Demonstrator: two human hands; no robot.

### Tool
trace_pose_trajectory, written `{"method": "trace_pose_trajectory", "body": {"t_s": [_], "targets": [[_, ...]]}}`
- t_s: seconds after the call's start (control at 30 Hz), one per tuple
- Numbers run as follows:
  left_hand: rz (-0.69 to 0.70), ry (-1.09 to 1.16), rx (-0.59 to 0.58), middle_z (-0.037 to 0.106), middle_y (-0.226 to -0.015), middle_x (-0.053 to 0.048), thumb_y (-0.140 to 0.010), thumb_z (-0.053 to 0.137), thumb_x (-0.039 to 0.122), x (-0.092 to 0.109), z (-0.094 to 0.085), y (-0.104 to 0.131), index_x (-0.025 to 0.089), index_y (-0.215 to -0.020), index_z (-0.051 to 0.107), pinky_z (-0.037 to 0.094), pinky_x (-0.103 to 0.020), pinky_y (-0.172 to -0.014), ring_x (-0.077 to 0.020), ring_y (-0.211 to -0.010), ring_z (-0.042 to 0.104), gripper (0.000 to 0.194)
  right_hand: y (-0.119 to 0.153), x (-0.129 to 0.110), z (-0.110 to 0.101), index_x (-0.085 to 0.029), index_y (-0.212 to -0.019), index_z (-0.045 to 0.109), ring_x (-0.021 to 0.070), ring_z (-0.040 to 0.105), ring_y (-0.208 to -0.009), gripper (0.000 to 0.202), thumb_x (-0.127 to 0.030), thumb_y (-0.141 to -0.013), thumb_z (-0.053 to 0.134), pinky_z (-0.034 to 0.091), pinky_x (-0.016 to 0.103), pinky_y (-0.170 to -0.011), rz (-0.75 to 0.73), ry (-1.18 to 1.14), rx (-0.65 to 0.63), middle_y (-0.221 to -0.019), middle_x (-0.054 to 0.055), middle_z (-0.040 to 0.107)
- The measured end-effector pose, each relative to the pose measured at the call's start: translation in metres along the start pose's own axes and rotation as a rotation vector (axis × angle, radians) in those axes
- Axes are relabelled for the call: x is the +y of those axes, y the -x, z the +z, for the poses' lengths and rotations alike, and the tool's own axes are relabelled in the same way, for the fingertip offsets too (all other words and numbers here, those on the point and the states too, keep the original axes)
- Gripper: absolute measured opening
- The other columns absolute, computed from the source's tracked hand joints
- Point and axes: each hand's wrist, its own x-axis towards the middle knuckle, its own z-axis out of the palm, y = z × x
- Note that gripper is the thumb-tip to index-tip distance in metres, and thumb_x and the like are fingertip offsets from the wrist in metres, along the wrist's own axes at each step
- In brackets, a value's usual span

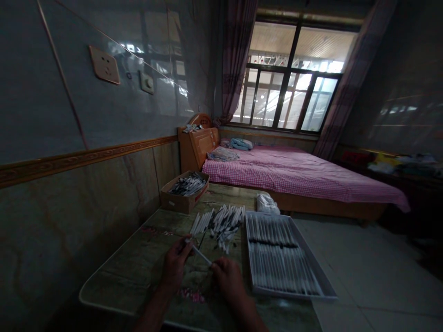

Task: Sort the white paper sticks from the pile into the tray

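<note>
Between my two hands a slim white pen (201,254) is stretched slantwise over the table. My left hand (176,260) pinches its upper left end, and my right hand (228,279) is closed on its lower right end. Just beyond them lies a loose pile of white and black pens (226,221), some side by side and some crossed. To the right of my right hand is a shallow white tray (328,291) with rows of pens that have dark ends. Fine detail on the held pen is blurred.
A cardboard box (180,203) full of pens stands at the table's back left, by the wall. A white bundle (267,203) lies behind the tray. The table (121,281) has a pale rounded edge. Beyond it is a bed (294,173) with a pink checked cover.
</note>
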Motion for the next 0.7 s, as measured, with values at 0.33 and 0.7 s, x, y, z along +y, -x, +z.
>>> {"method": "trace_pose_trajectory", "body": {"t_s": [0.33, 0.7], "targets": [[-0.054, 0.052, -0.096, 0.069, -0.081, -0.001, -0.061, 0.08, 0.047, 0.01, 0.004, 0.006, 0.019, -0.117, 0.061, 0.052, -0.024, -0.058, -0.0154, -0.069, 0.064, 0.065, 0.006, -0.031, -0.018, -0.017, -0.073, 0.066, 0.0128, 0.061, -0.065, 0.016, -0.022, -0.08, 0.052, 0.033, 0.019, -0.054, -0.009, 0.316, -0.218, -0.068, 0.002, 0.067], [-0.089, -0.008, -0.11, 0.07, -0.084, -0.003, -0.06, 0.08, 0.048, 0.003, 0.005, 0.003, 0.017, -0.111, 0.06, 0.049, -0.023, -0.054, -0.0147, -0.066, 0.065, 0.063, -0.036, 0.006, -0.146, -0.016, -0.088, 0.065, 0.0149, 0.059, -0.057, 0.045, -0.054, -0.075, 0.044, 0.036, 0.021, -0.043, 0.286, 0.243, 0.137, -0.073, 0.004, 0.066]]}}
